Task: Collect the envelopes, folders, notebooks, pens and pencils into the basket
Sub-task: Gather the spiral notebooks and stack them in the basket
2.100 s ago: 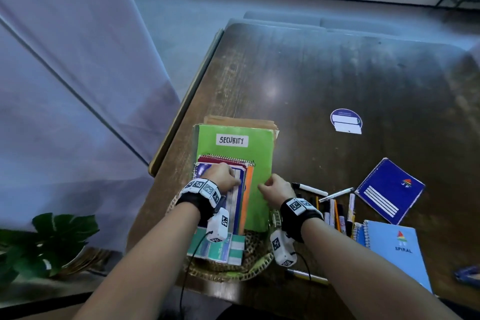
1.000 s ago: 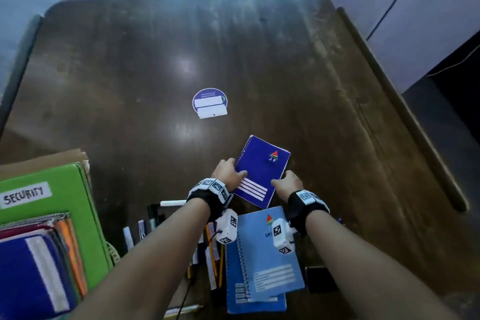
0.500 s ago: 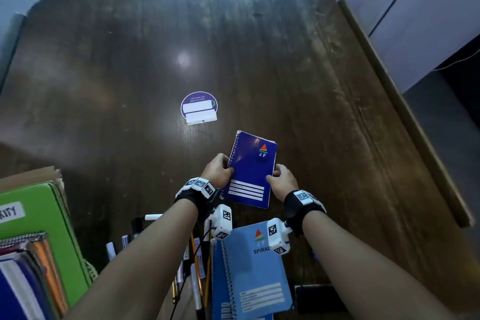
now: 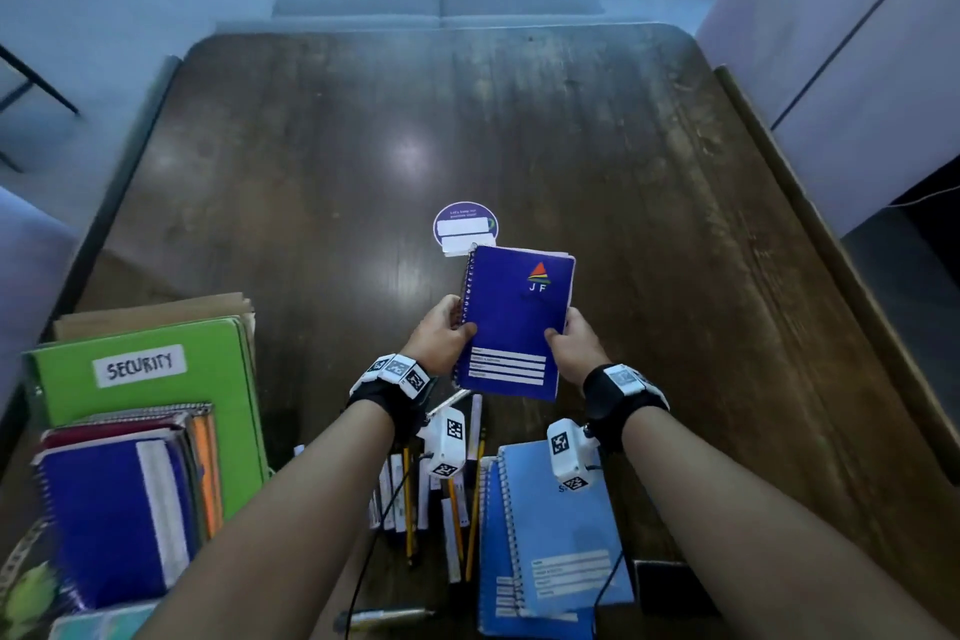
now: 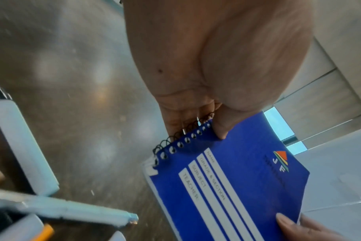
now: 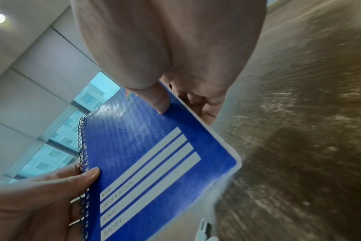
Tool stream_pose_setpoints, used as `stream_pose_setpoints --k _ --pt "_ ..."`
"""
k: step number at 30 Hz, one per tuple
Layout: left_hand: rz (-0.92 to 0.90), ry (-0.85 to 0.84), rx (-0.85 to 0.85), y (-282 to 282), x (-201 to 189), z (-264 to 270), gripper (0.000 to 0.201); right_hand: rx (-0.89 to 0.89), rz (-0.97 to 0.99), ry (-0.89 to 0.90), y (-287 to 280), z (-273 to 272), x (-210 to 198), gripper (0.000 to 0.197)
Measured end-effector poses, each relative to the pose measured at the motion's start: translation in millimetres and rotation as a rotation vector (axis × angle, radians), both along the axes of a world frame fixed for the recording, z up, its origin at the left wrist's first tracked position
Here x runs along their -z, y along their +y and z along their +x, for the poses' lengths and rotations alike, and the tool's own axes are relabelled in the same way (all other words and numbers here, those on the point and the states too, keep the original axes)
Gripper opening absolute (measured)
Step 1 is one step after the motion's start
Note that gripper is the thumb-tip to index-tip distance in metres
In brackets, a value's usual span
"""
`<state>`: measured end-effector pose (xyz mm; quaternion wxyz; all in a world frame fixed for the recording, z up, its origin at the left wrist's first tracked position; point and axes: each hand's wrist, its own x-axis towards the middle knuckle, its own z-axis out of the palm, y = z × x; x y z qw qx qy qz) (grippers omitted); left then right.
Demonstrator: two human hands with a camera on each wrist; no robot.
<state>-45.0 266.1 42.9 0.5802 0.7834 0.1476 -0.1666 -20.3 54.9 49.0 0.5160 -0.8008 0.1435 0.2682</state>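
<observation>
Dark wooden table (image 4: pixel 597 161): fills most of the head view, glossy and scuffed.

Green folder (image 4: pixel 156 395) labelled "SECURITY": lower left of the frame, lying over brown envelopes (image 4: pixel 156 309) whose edges show beyond it.

Stack of spiral notebooks (image 4: pixel 119 509): on top of the folder, dark blue cover uppermost, with red and orange edges beside it.

Woven basket (image 4: pixel 21 556): only a strip of rim shows at the lower left edge, under the stack.

Two light blue spiral notebooks (image 4: pixel 561 551): bottom centre-right, overlapping, flat on the table.

Blue JF spiral notebook (image 4: pixel 514 322): centre of frame, raised off the table and tilted, spiral edge to the left. Left hand (image 4: pixel 441 335) pinches the spiral side, thumb on the cover and fingers behind. Right hand (image 4: pixel 574 343) pinches the opposite edge the same way.

Pens and pencils (image 4: pixel 441 504): loose cluster at bottom centre, between the forearms, just left of the light blue notebooks.

Round purple sticker (image 4: pixel 465 224): on the table, just beyond the held notebook.
</observation>
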Motion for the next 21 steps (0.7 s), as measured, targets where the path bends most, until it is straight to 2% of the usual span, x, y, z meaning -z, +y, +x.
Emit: stream_pose_setpoints --k 6,12,16,21 --pt "0.030 -0.065 -0.099 67.6 -33.6 -48.1 0.019 -0.033 0.075 -0.094 78.0 -31.3 -33.1 0.020" --pt "0.066 -0.136 -0.239 156.9 -66.6 -116.7 0.018 -0.072 0.140 -0.194 177.0 -78.7 -45.9 0.017" --pt "0.151 -0.107 -0.289 225.6 -67.0 -167.2 0.019 -0.176 0.170 -0.232 246.0 -121.9 -51.2 0.016" --pt "0.303 -0.063 -0.356 294.4 -65.9 -229.0 0.025 -0.365 0.154 -0.217 319.4 -169.3 -30.8 0.019"
